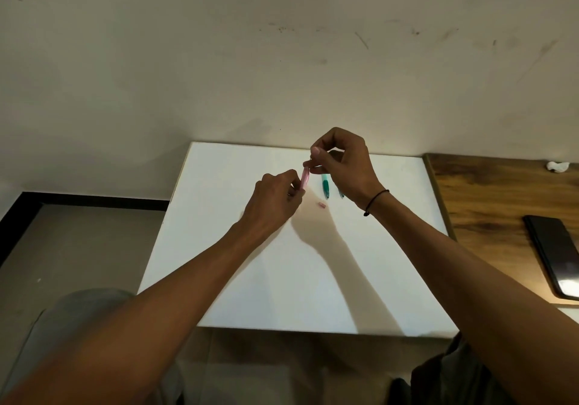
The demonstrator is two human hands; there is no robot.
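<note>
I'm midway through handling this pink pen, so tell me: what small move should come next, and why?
Probably steady the pink pen with the left hand and let the right hand work its top end, which it pinches. A small pink piece lies loose on the white board, likely the part to fetch afterwards.

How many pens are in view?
2: a pink pen pinched between the left hand and right hand, and a green pen lying on the white board. A teal piece behind the wrist may be a third.
</note>
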